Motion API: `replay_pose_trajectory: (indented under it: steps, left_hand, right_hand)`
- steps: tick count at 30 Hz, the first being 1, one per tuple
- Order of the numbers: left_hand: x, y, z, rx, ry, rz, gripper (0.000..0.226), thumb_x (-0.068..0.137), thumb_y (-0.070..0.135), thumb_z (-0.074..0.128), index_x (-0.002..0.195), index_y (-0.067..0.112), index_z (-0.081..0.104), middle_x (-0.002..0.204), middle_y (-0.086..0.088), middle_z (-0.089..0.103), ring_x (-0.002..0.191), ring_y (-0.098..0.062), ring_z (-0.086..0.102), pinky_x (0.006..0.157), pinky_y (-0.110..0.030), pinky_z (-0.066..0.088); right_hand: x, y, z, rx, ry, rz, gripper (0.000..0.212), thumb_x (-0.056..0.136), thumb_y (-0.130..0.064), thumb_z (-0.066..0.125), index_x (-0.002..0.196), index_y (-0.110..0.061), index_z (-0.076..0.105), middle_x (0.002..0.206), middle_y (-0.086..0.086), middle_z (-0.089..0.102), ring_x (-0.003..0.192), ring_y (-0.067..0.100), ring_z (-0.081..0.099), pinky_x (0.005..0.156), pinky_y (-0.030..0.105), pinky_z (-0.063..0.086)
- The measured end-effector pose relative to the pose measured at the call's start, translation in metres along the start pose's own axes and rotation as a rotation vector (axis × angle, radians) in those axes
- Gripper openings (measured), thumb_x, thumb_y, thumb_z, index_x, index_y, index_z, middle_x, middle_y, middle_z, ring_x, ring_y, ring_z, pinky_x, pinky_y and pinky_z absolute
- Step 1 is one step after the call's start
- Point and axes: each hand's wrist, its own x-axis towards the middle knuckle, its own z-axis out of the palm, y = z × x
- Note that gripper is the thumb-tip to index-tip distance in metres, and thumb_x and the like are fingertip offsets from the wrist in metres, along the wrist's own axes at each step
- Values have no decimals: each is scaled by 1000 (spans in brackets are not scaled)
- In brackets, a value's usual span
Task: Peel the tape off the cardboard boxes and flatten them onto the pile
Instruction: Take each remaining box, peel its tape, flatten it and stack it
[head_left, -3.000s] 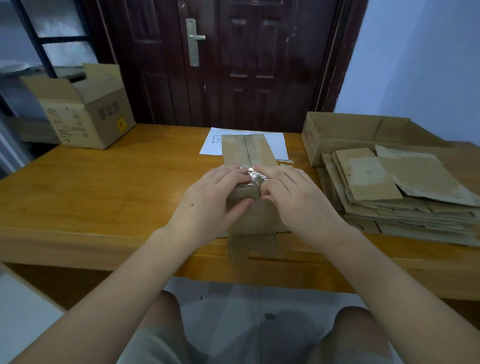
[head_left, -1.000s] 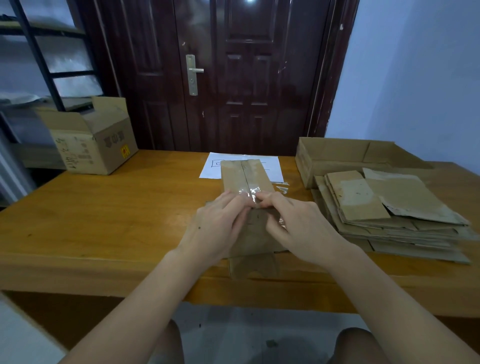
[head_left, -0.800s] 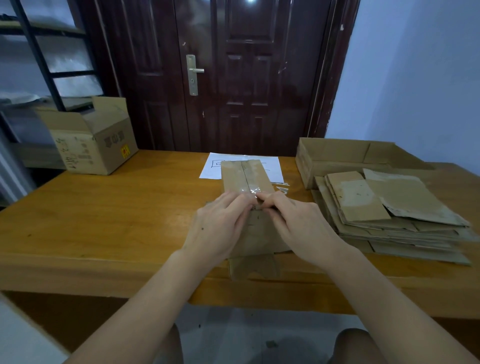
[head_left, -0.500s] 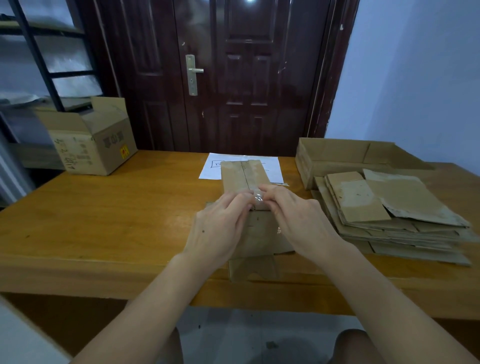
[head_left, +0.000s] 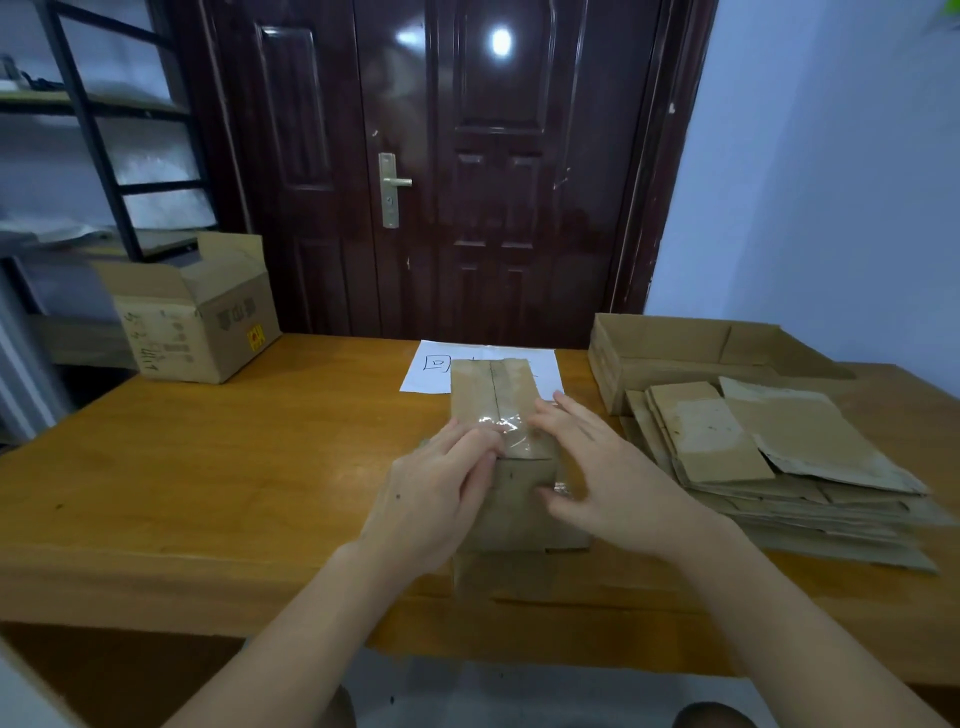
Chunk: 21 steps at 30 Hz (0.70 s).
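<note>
Nearest to us, at the near edge of the wooden table (head_left: 208, 467), stands the small cardboard box (head_left: 511, 499), between our two hands. Our left hand (head_left: 434, 493) holds its left side, with the fingers curled to the top edge, where they seem to pinch the loose end of the clear tape (head_left: 506, 428); the blur does not let us be sure. Our right hand (head_left: 605, 483) is spread with straight fingers, it grips nothing and lies against the right side of the box.

We judge the box light and thin, easy to dent, so we should steady it by its sides. The tape looks glossy, thin and sticky; the best hold is its lifted, crumpled end, pulled low along the seam so the paper layer does not tear.

To the right lies the pile of flattened cardboard (head_left: 769, 462), near the box. Behind it sits an open tray box (head_left: 675, 353), and at the far left an open carton (head_left: 192, 317).
</note>
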Motion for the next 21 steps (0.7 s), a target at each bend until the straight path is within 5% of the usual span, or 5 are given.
replay_pose_trajectory:
  steps: [3, 6, 9, 16, 21]
  left_hand:
    - [-1, -14, -10, -44, -74, -51, 22, 107, 41, 34, 111, 34, 55, 130, 15, 62, 119, 3, 55, 92, -29, 56]
    - [-5, -24, -20, 7, 38, -25, 23, 103, 33, 46, 110, 26, 67, 133, 13, 60, 132, 4, 43, 108, -28, 42]
    - [-11, -25, -26, 53, 181, -105, 12, 99, 24, 62, 107, 22, 71, 122, 8, 59, 116, -9, 52, 91, -34, 50]
    - [-20, -16, -37, -161, 233, -550, 28, 96, 29, 67, 120, 34, 53, 103, 20, 56, 95, 1, 57, 73, -25, 52]
    - [-29, -27, -46, -100, 143, -784, 58, 93, 61, 56, 139, 29, 39, 116, 18, 57, 101, -3, 60, 76, -28, 57]
  right_hand:
    - [-1, -5, 2, -53, 9, 22, 72, 93, -56, 63, 155, -41, 28, 164, -24, 17, 150, -8, -4, 125, 33, 12]
    - [-5, -19, 15, -178, 141, 5, 69, 87, -66, 59, 147, -33, 49, 156, -14, 41, 146, 4, 27, 123, 39, 27]
    - [-2, -35, 24, -318, 302, 3, 65, 79, -72, 59, 123, -26, 70, 126, -4, 69, 122, 19, 57, 105, 43, 47]
    - [11, -69, 38, -195, 261, -102, 47, 98, -59, 45, 134, -31, 58, 118, -2, 53, 118, 18, 47, 115, 43, 37]
    - [21, -83, 39, -240, 301, -118, 33, 97, -29, 60, 129, -27, 65, 110, -1, 55, 94, 16, 57, 76, 31, 56]
